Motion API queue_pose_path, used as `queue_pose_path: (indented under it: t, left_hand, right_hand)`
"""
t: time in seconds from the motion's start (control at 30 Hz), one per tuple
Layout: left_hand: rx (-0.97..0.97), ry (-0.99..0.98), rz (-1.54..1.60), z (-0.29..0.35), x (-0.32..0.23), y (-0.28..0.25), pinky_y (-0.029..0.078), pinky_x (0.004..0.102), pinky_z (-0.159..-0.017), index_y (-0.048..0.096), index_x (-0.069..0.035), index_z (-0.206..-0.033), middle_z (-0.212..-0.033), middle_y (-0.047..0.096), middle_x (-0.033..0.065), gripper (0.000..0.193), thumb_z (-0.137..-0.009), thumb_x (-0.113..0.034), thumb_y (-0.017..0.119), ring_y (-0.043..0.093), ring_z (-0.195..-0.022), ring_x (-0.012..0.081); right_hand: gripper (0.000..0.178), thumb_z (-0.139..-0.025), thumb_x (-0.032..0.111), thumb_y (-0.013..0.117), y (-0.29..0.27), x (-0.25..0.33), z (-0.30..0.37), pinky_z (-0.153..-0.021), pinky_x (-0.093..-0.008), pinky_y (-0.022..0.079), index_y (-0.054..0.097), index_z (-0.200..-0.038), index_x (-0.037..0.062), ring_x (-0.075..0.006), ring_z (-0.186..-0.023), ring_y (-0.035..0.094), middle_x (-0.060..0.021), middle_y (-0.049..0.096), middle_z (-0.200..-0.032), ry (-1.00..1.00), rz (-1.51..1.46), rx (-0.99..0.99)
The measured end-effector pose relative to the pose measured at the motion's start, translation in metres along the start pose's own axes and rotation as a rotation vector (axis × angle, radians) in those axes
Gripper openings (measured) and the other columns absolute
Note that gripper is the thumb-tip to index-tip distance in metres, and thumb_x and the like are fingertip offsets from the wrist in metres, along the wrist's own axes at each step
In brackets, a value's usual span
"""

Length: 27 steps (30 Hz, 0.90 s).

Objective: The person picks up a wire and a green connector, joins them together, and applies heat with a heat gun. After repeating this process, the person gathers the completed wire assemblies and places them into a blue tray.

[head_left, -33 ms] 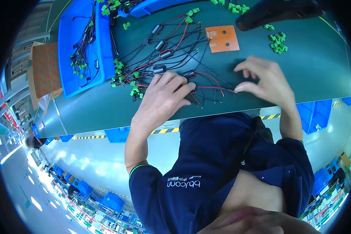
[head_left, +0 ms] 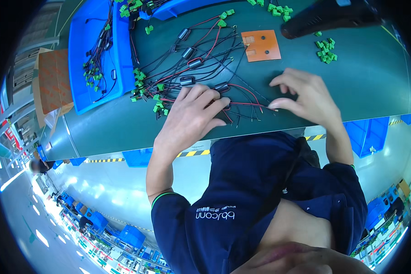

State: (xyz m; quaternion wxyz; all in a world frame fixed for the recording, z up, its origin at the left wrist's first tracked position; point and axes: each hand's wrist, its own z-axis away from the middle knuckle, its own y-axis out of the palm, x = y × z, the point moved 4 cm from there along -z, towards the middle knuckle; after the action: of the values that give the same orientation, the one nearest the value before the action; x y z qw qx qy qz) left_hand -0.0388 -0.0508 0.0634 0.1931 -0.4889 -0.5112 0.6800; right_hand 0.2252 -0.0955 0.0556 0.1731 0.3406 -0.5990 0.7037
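My left hand lies over the near end of a spread of cables, its fingers curled down on a red and black cable whose dark cylinder is partly hidden under the fingertips. My right hand is a little to the right, with thumb and forefinger spread apart. Its thumb tip is close to the cable's bare wire ends; whether they touch, I cannot tell. Several more cables with black cylinders fan out beyond my left hand, with green connectors at their left ends.
An orange plate with two dark round spots lies beyond my hands. A dark, blurred tool juts in at the upper right. Loose green connectors lie below it. A blue bin holding cables stands at left, beside a cardboard box.
My right hand has shifted slightly to the left, toward the wire ends. The left hand stays on the cable.
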Motion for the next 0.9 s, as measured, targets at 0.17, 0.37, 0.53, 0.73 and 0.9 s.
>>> queue_pose_path:
  t: [0.17, 0.37, 0.53, 0.73, 0.9]
  left_hand:
    - [-0.186, 0.016, 0.01, 0.001, 0.005, 0.004, 0.05, 0.0383, -0.08, 0.072, -0.003, -0.111, -0.108, 0.069, 0.007, 0.04, -0.074, -0.014, 0.082, 0.065, -0.098, 0.0271]
    - [-0.157, 0.215, -0.257, -0.036, -0.021, 0.015, 0.049, 0.0358, -0.077, 0.07, -0.002, -0.108, -0.101, 0.067, 0.0076, 0.035, -0.074, -0.009, 0.069, 0.064, -0.096, 0.0243]
    - [-0.055, 0.206, -0.315, -0.045, -0.011, 0.008, 0.048, 0.0359, -0.078, 0.069, -0.001, -0.106, -0.092, 0.062, 0.0077, 0.031, -0.076, -0.011, 0.067, 0.06, -0.095, 0.0235]
    - [-0.214, 0.027, -0.013, -0.038, 0.026, -0.005, 0.049, 0.0401, -0.077, 0.072, -0.002, -0.098, -0.096, 0.064, 0.0087, 0.01, -0.088, -0.005, 0.074, 0.064, -0.09, 0.0299]
    - [-0.222, -0.074, 0.025, -0.04, 0.03, -0.007, 0.049, 0.0403, -0.079, 0.074, -0.004, -0.102, -0.093, 0.064, 0.0088, 0.013, -0.089, -0.005, 0.073, 0.064, -0.089, 0.0292]
  right_hand:
    - [0.014, -0.086, 0.015, 0.078, 0.029, 0.006, -0.005, -0.069, -0.0418, 0.053, 0.067, -0.087, 0.0073, -0.0277, -0.078, 0.065, -0.0065, 0.063, -0.08, -0.147, 0.13, -0.026]
    - [0.013, -0.086, 0.01, 0.076, 0.035, 0.005, -0.005, -0.07, -0.0408, 0.054, 0.066, -0.094, 0.0076, -0.0278, -0.08, 0.066, -0.0067, 0.063, -0.084, -0.066, 0.11, -0.042]
    - [0.019, -0.083, 0.008, 0.077, 0.036, 0.007, 0.001, -0.074, -0.0418, 0.055, 0.069, -0.101, 0.0083, -0.028, -0.084, 0.067, -0.0069, 0.065, -0.087, -0.15, 0.179, -0.083]
    - [0.021, -0.084, 0.01, 0.078, 0.037, 0.008, 0.005, -0.077, -0.0407, 0.053, 0.072, -0.104, 0.0075, -0.0276, -0.087, 0.066, -0.0066, 0.065, -0.089, -0.208, 0.132, -0.077]
    - [0.017, -0.087, 0.014, 0.078, 0.039, 0.01, 0.005, -0.077, -0.0396, 0.051, 0.073, -0.103, 0.0075, -0.0269, -0.086, 0.065, -0.0063, 0.064, -0.09, -0.217, 0.14, -0.022]
